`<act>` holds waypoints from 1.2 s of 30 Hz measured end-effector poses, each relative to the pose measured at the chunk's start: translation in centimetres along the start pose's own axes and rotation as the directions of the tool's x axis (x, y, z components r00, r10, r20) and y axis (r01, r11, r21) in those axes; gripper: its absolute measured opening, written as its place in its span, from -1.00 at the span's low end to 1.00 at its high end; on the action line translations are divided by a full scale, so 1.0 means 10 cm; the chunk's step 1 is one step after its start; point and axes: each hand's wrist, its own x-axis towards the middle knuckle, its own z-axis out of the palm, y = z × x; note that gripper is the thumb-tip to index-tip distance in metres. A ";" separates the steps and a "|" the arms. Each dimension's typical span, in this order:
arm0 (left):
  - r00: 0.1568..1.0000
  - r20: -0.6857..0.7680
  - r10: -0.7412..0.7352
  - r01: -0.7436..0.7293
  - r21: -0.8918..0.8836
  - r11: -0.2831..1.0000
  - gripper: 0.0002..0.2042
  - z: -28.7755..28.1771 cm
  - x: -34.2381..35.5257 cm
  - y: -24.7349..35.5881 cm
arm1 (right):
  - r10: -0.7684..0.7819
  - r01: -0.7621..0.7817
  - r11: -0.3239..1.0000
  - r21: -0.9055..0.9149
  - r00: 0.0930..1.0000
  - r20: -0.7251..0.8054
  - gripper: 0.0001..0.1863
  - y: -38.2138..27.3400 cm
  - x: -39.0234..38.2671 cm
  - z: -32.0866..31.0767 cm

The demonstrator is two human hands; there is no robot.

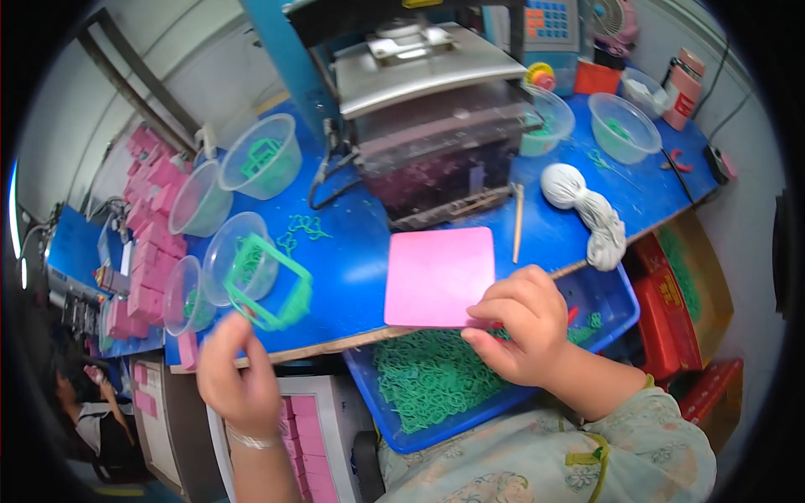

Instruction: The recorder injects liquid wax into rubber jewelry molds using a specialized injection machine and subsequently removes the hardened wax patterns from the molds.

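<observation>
In my left hand, a green rectangular openwork piece is pinched at its lower corner and held up, slightly blurred, in front of a clear tub with green bits. My right hand has its curled fingers on the lower right edge of a pink square pad at the desk's front. Something red shows partly behind that hand, too hidden to name. A blue tray heaped with small green pieces lies below the desk edge. A wooden stick is right of the pad.
The blue desk holds a metal press, several clear tubs, a grey-white bundle and stacked pink blocks. A white crate of pink blocks stands below; red boxes are at right. Another person is far left.
</observation>
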 end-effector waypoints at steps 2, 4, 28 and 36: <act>0.984 -0.011 -0.178 0.179 0.064 0.982 -0.85 0.02 0.23 -0.50 | -0.045 0.050 0.985 -0.167 0.998 0.039 -0.69 0.01 0.05 0.05; 0.909 -0.019 -0.416 0.416 -0.015 0.909 -0.93 0.08 0.48 -1.03 | -0.016 0.034 0.987 -0.156 0.993 0.119 -0.57 0.05 0.03 0.14; 0.905 0.375 0.203 -0.042 -0.394 0.918 -0.57 0.06 -0.10 1.02 | -0.356 0.341 0.931 0.134 0.929 0.107 -0.64 -0.21 0.12 -0.12; 0.675 0.581 -0.455 0.655 -0.755 0.006 -0.63 -0.13 -0.54 1.21 | -0.053 -0.096 0.808 0.581 0.971 0.235 -0.58 -0.26 -0.14 -0.26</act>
